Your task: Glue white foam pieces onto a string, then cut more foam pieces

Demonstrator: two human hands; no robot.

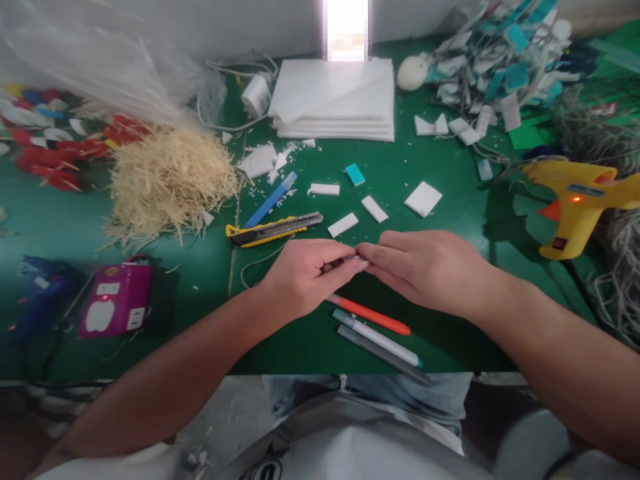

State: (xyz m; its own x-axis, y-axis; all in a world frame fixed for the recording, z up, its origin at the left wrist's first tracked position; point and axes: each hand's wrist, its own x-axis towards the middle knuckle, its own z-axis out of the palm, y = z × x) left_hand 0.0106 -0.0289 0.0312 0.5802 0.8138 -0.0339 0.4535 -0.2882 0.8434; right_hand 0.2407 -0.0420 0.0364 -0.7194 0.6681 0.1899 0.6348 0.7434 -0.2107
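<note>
My left hand (305,273) and my right hand (425,270) meet at the fingertips over the green table. Both are closed in a pinch around a small thing, mostly hidden by the fingers; I cannot make out its kind. Just beyond them lie small white foam pieces (343,225) and a turquoise piece (355,175). Left of these is a yellow and black box cutter (274,230), with a blue marker (271,200) behind it. Beneath my hands, toward the front edge, rest an orange marker (375,316), a white marker (380,339) and a grey marker (384,355).
White foam sheets (335,100) are stacked at the back. A yellow glue gun (575,200) stands at right, its light on. Thin straw-coloured sticks (170,180) are heaped at left, near a purple power box (117,299). Cut scraps (505,67) pile up at back right.
</note>
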